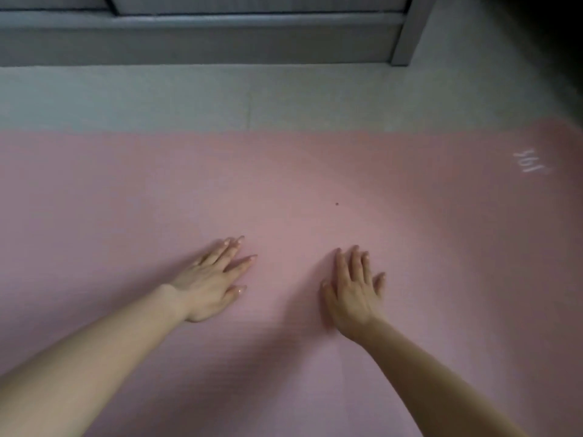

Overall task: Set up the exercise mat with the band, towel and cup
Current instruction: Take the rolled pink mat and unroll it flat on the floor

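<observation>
A pink exercise mat (126, 190) lies flat on the floor and fills most of the head view. Both of my hands rest palm down on it with straight fingers. My left hand (213, 280) lies left of the middle, fingers pointing up and to the right. My right hand (355, 293) lies a little to its right, fingers spread and pointing away from me. White lettering (533, 164) is printed near the mat's far right corner. A small dark speck (337, 204) sits on the mat beyond my hands. No band, towel or cup is in view.
Beyond the mat's far edge runs a strip of pale tiled floor (252, 96). Behind that stands a grey sliding-door frame (202, 36) with a post (410, 29) at the right. The top right corner is dark.
</observation>
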{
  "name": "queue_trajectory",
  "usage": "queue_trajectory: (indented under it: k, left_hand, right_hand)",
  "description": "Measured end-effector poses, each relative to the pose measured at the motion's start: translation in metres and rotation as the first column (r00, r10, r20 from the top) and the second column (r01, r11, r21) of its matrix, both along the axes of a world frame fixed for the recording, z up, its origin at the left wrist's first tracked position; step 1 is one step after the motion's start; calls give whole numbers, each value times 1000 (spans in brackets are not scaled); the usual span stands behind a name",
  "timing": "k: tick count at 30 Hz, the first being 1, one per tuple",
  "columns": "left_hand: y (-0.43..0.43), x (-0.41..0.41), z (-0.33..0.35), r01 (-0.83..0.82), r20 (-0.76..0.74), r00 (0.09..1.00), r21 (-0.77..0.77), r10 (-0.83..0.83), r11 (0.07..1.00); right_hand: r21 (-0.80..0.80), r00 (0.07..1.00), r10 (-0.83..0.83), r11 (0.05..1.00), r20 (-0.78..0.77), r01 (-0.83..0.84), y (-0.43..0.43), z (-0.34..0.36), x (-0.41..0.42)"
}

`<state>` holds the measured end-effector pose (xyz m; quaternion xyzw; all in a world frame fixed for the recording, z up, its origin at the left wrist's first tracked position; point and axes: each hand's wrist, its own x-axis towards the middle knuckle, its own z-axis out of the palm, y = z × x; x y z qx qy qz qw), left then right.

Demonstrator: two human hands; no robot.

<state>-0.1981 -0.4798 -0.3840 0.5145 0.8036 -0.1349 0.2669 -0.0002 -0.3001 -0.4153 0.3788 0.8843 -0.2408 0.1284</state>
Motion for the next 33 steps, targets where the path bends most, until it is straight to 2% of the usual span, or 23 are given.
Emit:
queue_trajectory:
  k: [4, 7, 10, 13, 15, 18, 23, 29, 33]
  left_hand:
    - [-91, -22, 2, -181, 6, 983, -28, 181, 983]
    - [-151, -29, 1, -284, 5, 959, -75, 285, 956]
    - [-212, -32, 7, -374, 2, 926, -154, 378, 915]
    - [-262, -30, 15, -453, -10, 884, -261, 467, 852]
    - [-283, -25, 11, -485, -48, 868, -292, 494, 824]
    - [-308, -17, -4, -496, -194, 867, -266, 459, 826]
    - [-315, -14, -17, -535, -351, 813, -134, 464, 834]
    - [-317, -13, -29, -523, -404, 797, -88, 450, 848]
    - [-324, -11, -28, -534, -398, 793, -93, 460, 840]
  right_hand:
    - [-26, 946, 323, 946, -31, -324, -73, 2, -56]
    - [-46, 846, 532, 845, -22, -533, -122, 4, -81]
    - [-57, 662, 749, 662, 26, -747, -173, 7, -98]
    - [-37, 480, 877, 480, 18, -876, -219, 11, -108]
    - [-31, 419, 908, 418, -10, -908, -241, 12, -109]
    - [-41, 358, 933, 357, -23, -933, -273, 11, -109]
    - [32, 270, 960, 268, 80, -963, -296, 8, -97]
    - [89, 253, 948, 240, 191, -967, -300, 12, -95]
    - [74, 326, 929, 318, 175, -945, -302, 11, -92]
